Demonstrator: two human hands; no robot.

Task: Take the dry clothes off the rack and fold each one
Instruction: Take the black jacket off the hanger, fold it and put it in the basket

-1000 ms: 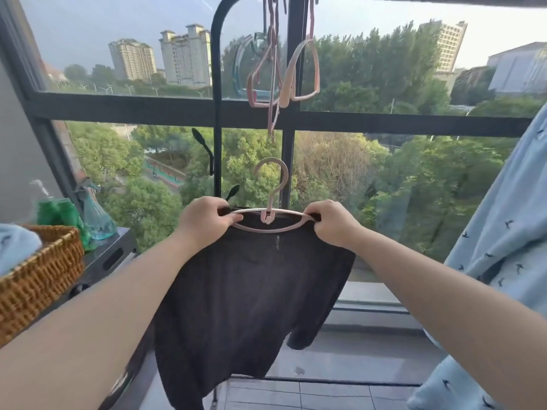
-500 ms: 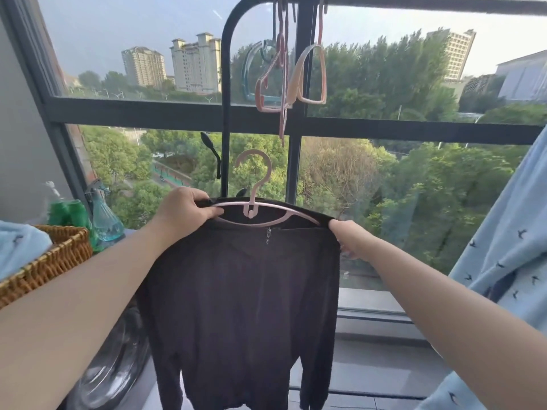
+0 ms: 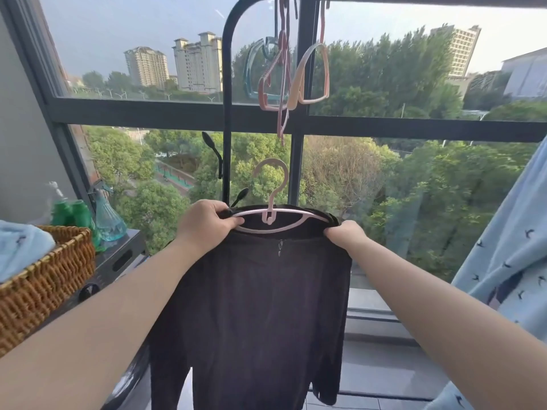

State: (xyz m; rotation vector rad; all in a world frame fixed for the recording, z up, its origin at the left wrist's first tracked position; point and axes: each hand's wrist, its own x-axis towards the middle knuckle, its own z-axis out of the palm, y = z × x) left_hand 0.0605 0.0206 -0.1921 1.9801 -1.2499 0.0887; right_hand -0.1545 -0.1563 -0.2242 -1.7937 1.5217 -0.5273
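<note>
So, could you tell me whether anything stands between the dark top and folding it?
Yes: the pink hanger sits in the neckline of the dark top, between the left hand and right hand gripping its shoulders. It likely needs sliding out first. Nothing visible separates hands from top.

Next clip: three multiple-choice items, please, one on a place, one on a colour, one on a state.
1. The wicker basket sits: A) at the left B) at the right C) on the floor.
2. The hanger in the dark shirt is: A) blue B) pink C) black.
3. The shirt is: A) folded B) hung on the rack C) on its hanger, held in both hands.
Answers: 1 A, it stands at the left edge; 2 B, hook and bar show pink; 3 C, left hand and right hand grip its shoulders.
</note>
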